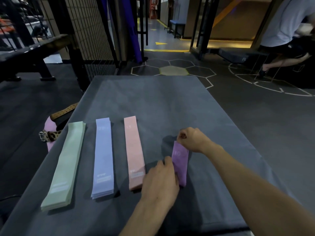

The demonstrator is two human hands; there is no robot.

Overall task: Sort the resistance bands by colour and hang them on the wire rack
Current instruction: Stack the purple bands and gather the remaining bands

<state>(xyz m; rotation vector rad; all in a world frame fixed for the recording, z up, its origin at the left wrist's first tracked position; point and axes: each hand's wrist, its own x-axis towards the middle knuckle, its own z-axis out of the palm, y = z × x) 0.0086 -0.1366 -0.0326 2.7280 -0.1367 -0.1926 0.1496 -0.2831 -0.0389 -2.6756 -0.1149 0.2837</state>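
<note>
- The sorting step looks close to done: three neat stacks of bands lie side by side on the grey surface (153,99), and a fourth colour is in hand.
- Taking the pink stack (134,150) as landmark: the blue stack (103,155) lies just to its left, and the green stack (65,164) lies further left again, near the surface's left edge.
- The purple band (180,162) sits just right of the pink stack, apart from it, its far end lifted.
- The right hand (190,139) pinches the purple band's far end with fingers curled round it.
- The left hand (161,183) lies on the band's near end with fingers curled at its left edge, overlapping the pink stack's near corner; whether it grips or only steadies, I cannot tell.
- Judgement: the band is being laid flat and squared as the fourth pile.
- The wire rack (88,28) stands well beyond the green stack, past the surface's far left corner.
- Next, I judge, each colour must be lifted as one group and carried there, keeping the stacks from mixing.
</note>
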